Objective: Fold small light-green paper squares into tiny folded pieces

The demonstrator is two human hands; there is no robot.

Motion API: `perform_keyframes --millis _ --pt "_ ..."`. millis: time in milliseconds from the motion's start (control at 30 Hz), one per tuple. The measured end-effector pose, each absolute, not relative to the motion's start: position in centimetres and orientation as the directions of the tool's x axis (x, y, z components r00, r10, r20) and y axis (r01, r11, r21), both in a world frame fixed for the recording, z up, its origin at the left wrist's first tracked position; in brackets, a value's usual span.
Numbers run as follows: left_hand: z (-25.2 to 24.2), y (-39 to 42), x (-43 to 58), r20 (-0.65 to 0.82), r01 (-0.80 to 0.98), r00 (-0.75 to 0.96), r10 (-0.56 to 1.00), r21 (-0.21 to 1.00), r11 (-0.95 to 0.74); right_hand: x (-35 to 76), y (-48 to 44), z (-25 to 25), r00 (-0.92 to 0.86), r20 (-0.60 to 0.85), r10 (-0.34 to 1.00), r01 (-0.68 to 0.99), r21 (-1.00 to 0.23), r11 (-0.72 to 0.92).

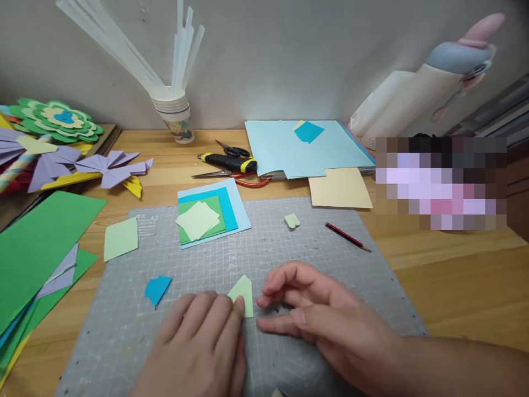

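A small folded piece of light green paper [244,295] lies on the grey cutting mat [289,353], its top end pointed. My left hand [202,331] holds it down with its fingers close together, hiding part of its left side. Just right of the paper, my right hand [322,314] is open, with thumb and fingers apart and nothing visible between them. Left of my hands rests a cut piece of blue paper [157,290]. Farther back is a little light green folded piece [291,221]. Stacked squares of blue and green paper [236,212] carry light green squares [198,220] on top.
A pencil [347,237] lies on the mat's right side. Behind the mat are scissors [252,180], a black-and-yellow tool [227,161] and large light blue sheets [281,149]. Paper cups [177,121] hold white strips. Green sheets [45,242] and paper flowers [53,118] occupy the left.
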State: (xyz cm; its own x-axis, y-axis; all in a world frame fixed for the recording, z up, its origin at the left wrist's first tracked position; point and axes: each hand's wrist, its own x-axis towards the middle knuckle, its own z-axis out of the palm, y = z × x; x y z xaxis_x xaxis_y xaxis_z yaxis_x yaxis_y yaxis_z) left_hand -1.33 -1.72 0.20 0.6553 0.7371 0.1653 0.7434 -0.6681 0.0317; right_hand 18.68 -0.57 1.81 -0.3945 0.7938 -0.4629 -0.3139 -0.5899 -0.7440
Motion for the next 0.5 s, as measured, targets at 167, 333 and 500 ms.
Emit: perform_keyframes --millis 167,333,500 --pt "1.0 -0.4 -0.8 0.146 0.763 0.596 0.79 0.206 -0.613 18.2 -0.7 1.7 -0.381 -0.455 0.805 -0.558 -0.581 -0.593" --pt "0.7 -0.3 -0.9 0.11 0.763 0.587 0.802 0.255 -0.594 17.9 -0.4 1.6 -0.38 -0.447 0.81 -0.589 -0.558 -0.584" --pt "0.9 -0.3 -0.9 0.072 0.763 0.585 0.808 0.287 -0.579 17.7 -0.8 1.7 -0.376 -0.419 0.826 -0.547 -0.619 -0.563"
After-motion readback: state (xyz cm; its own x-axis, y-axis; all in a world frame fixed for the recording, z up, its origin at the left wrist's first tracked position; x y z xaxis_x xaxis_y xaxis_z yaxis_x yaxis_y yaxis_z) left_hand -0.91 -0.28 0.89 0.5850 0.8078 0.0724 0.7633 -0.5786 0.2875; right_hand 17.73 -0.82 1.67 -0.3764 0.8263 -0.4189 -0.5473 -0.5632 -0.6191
